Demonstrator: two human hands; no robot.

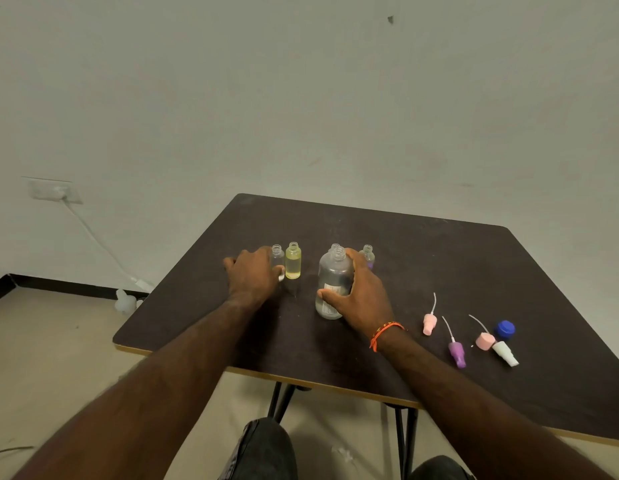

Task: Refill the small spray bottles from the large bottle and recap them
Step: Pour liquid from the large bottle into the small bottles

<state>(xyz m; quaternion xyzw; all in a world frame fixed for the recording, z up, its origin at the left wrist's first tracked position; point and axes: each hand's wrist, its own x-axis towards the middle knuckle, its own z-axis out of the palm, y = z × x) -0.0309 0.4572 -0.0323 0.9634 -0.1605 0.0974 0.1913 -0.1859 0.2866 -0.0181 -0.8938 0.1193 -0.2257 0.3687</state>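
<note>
Head view: looking down over both forearms onto a dark table (422, 271), nearest things first.
Near right: spray caps lying loose on their sides, a purple spray cap (456, 354), a white spray cap (505, 353), a pink spray cap (485, 340) and another pink spray cap (430, 323), dip tubes pointing to the far side; blue screw cap (505, 330) just beyond, likely the large bottle's.
Right hand (361, 292): wrapped round the large bottle (332, 289), thumb across the label on the near side, fingers curled behind; orange thread on the wrist.
Large bottle: upright at mid-table, uncapped, clear liquid inside, level hard to read.
Left hand (254, 275): curled round a clear small bottle (277, 259), gripping its body with the open neck standing free.
Far row: yellow small bottle (293, 260) just right of the clear one, uncapped, roughly full; another small open neck behind the large bottle; purple-tinted small bottle (367, 255) to its right, partly hidden by the fingers.
Step in hand: judged to be bringing the large bottle to the clear small bottle for a pour.
Doing it well: hold the small bottle firm on the table, tip slowly with mouth close over the narrow neck, stop below the shoulder so the dip tube fits.
Risk: spill over the narrow neck, or knocking the yellow bottle alongside.
</note>
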